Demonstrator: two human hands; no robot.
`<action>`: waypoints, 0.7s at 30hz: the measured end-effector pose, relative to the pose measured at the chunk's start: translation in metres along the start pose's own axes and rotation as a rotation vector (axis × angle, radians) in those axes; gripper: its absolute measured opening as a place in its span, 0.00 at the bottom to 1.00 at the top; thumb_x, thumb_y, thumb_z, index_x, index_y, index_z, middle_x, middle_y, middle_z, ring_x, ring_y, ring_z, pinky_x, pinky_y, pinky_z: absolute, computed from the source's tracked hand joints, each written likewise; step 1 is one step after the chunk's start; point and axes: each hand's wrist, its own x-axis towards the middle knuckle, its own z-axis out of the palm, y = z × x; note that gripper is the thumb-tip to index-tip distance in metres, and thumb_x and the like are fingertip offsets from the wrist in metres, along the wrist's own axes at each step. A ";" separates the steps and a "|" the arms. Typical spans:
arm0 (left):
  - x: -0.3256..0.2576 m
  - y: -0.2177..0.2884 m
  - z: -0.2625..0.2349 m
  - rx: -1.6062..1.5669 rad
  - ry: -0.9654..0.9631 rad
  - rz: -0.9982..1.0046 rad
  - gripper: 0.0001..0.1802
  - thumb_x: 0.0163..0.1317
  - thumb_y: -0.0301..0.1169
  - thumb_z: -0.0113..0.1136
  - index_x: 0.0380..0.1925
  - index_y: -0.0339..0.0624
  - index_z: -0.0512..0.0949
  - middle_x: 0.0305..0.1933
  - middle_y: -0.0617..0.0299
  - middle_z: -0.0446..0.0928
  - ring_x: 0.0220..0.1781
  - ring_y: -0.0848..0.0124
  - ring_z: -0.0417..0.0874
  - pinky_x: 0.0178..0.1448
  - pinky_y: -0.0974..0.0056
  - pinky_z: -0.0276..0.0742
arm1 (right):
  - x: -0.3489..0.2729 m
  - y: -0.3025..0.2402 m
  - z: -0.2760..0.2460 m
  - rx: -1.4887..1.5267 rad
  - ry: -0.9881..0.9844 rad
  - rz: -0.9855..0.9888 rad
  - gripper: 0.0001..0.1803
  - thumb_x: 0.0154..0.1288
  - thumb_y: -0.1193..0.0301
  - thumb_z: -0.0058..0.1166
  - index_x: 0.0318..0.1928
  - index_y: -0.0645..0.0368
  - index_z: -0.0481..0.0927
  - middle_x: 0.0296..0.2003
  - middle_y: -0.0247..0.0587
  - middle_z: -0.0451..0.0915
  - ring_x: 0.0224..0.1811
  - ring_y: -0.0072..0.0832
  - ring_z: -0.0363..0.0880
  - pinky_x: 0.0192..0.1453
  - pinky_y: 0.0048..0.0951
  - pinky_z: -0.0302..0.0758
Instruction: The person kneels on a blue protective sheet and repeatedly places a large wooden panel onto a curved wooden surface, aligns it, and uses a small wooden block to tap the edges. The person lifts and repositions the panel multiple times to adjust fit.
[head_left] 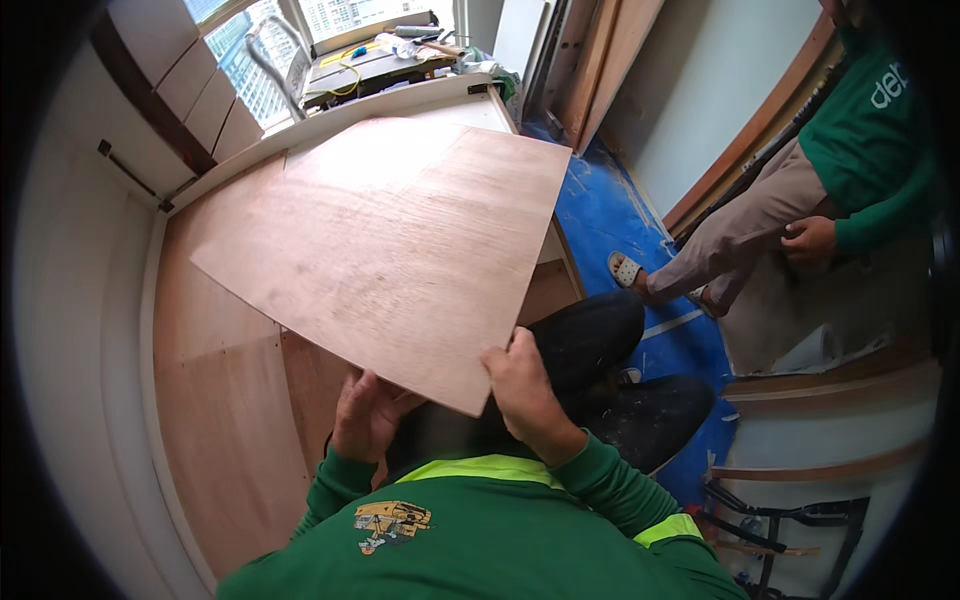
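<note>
A long, white-framed built-in platform with a reddish-brown wooden top (215, 330) ran along the wall under the window. Over its near corner a large, thin, flat sheet of reddish-brown plywood (400, 245) was held tilted, its far corner reaching towards the platform's far right edge. The left hand (365, 415) was under the sheet's near edge, fingers curled against it. The right hand (525, 395) was clamped on the sheet's near corner, thumb on top.
</note>
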 end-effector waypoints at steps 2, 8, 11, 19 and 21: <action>0.002 0.004 0.012 0.042 0.061 -0.005 0.28 0.80 0.43 0.59 0.72 0.41 0.70 0.67 0.55 0.80 0.68 0.58 0.83 0.71 0.48 0.83 | -0.015 -0.032 0.012 0.257 -0.366 0.120 0.26 0.82 0.65 0.57 0.67 0.73 0.66 0.55 0.52 0.82 0.54 0.31 0.83 0.61 0.34 0.82; -0.005 0.074 -0.075 -0.032 0.291 0.118 0.29 0.81 0.40 0.54 0.73 0.33 0.69 0.66 0.50 0.82 0.65 0.57 0.86 0.71 0.51 0.84 | 0.057 -0.027 -0.004 -0.017 -0.578 0.205 0.31 0.82 0.53 0.59 0.67 0.66 0.69 0.50 0.46 0.82 0.43 0.30 0.86 0.46 0.35 0.86; -0.012 0.107 -0.119 0.081 0.348 0.203 0.32 0.83 0.46 0.53 0.74 0.34 0.69 0.68 0.49 0.81 0.66 0.58 0.86 0.68 0.51 0.87 | 0.165 0.023 -0.041 0.109 -0.154 0.191 0.46 0.76 0.42 0.62 0.74 0.68 0.63 0.59 0.55 0.76 0.51 0.37 0.85 0.52 0.44 0.85; -0.006 0.133 -0.326 0.368 0.500 0.042 0.35 0.83 0.51 0.54 0.74 0.32 0.68 0.68 0.50 0.81 0.65 0.60 0.86 0.67 0.54 0.86 | 0.288 0.073 -0.020 0.790 -0.215 0.377 0.67 0.68 0.38 0.69 0.84 0.70 0.43 0.77 0.69 0.58 0.78 0.62 0.66 0.78 0.67 0.65; 0.002 0.126 -0.368 0.600 0.632 -0.004 0.35 0.83 0.52 0.55 0.73 0.30 0.70 0.66 0.49 0.82 0.63 0.60 0.86 0.67 0.55 0.84 | 0.297 0.068 0.003 0.714 -0.207 0.354 0.49 0.73 0.47 0.68 0.76 0.68 0.59 0.70 0.61 0.69 0.70 0.56 0.73 0.74 0.63 0.72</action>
